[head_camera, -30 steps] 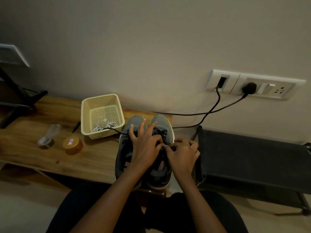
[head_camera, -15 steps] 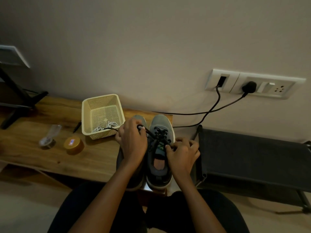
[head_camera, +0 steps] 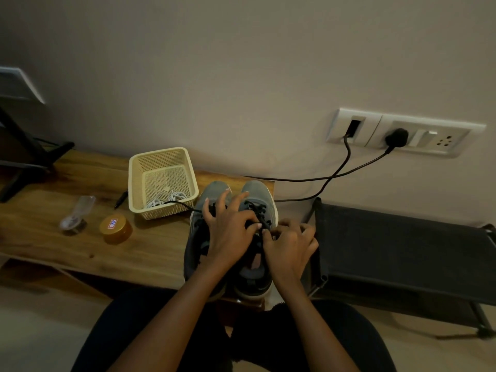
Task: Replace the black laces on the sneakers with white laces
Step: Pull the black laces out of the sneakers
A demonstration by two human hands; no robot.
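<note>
**A:** ok so where's everything sitting relative to the pair of grey sneakers with black laces (head_camera: 252,200)?

**B:** They stand side by side at the right end of the long wooden table (head_camera: 80,245), toes to the wall, heels hanging a bit over the near edge. The right shoe is close to the table's right edge; past that edge there's a narrow gap, then a black fabric-topped bench (head_camera: 402,245).

**A:** hands?

**B:** Left hand (head_camera: 228,232) lies over the sneakers' laces, fingers spread, thumb and forefinger pinching a black lace on the right shoe. Right hand (head_camera: 291,245) is curled up against the same shoe's right side, fingertips closed on the lace too, so a narrow grip on both. One loose black lace end trails left from the sneakers over the rim of the cream perforated plastic basket (head_camera: 161,157).

**A:** white laces?

**B:** White laces (head_camera: 167,198) are bunched in the basket's near end, just left of the sneakers' toes.

**A:** room to move? anything readable?

**B:** Plenty of bare wood left of the sneakers, nearer than the basket. Farther left is a round gold-lidded tin (head_camera: 116,229) with a small red and blue label, too blurred to read.
</note>
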